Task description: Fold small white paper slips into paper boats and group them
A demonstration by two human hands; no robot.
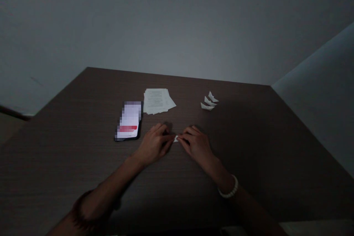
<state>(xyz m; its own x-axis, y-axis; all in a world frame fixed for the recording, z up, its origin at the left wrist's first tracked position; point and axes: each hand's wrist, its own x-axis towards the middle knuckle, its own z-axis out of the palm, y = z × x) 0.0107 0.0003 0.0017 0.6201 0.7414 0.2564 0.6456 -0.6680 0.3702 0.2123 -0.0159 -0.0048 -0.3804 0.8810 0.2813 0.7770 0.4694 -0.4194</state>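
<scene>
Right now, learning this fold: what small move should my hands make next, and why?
Probably pinch and crease the paper firmly: your left hand and right hand both hold it at the fingertips, and the three folded pieces look sharply creased.

Camera: one, worn on the person's head.
Facing: forward and down at the left hand (153, 145) and right hand (195, 143).
Reach: near, a dark wood-grain desk (249, 143) at 6 o'clock, a grey wall (177, 25) at 12 o'clock.

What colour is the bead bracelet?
The bracelet is white; it shows best in the head view.
</scene>
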